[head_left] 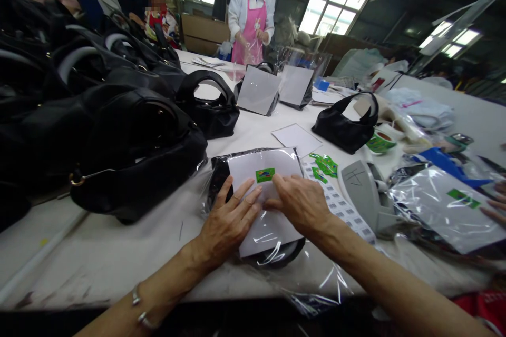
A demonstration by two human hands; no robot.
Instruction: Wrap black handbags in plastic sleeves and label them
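A black handbag wrapped in a clear plastic bag (221,174) lies on the white table (118,253) in front of me, with a white card (261,168) showing on top and a green sticker (264,175) on the plastic. My left hand (229,221) lies flat on the bag's left half, fingers spread. My right hand (300,202) presses on the plastic just below the sticker, fingers together and flat. Neither hand holds anything.
A heap of black handbags (98,116) fills the left of the table. To the right lie sheets of barcode labels (348,210), green stickers (324,166), a grey tape dispenser (363,189), another packed bag (446,205) with someone's fingers (496,205). A person in a pink apron (253,16) stands at the far end.
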